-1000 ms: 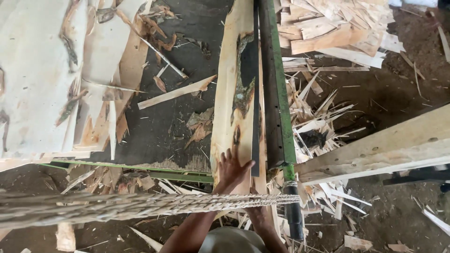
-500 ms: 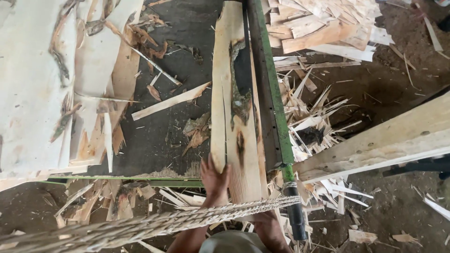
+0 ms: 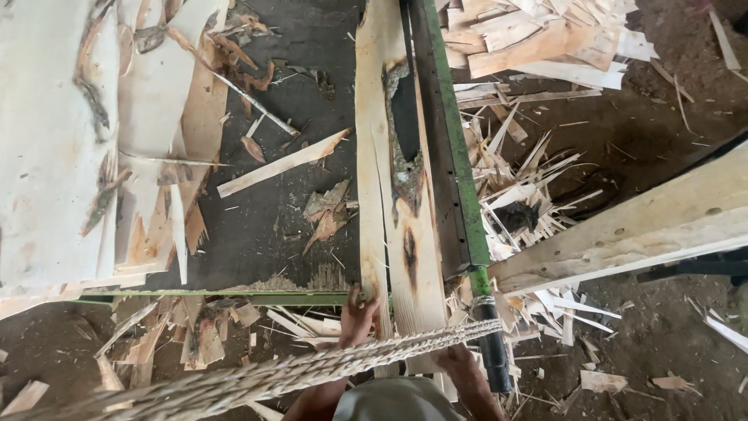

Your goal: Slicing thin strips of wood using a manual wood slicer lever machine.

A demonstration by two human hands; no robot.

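A long pale veneer strip (image 3: pixel 387 187), split and with dark bark holes, lies lengthwise on a dark belt (image 3: pixel 280 226) next to a green metal rail (image 3: pixel 456 164). My left hand (image 3: pixel 355 318) grips the near left edge of the strip. My right hand (image 3: pixel 454 361) holds its near right end, partly hidden behind a twisted rope (image 3: pixel 312 373) that crosses the bottom of the view.
Wide veneer sheets (image 3: pixel 54 156) lie at the left. Loose offcuts (image 3: pixel 284 164) rest on the belt. Splinters and scrap (image 3: pixel 522 187) pile to the right of the rail, beside a thick wooden beam (image 3: pixel 647 226). A green crossbar (image 3: pixel 226 297) edges the belt's near end.
The strip has slid toward me along the rail, and both hands have drawn back lower in view. The rope now sits lower and more slanted.
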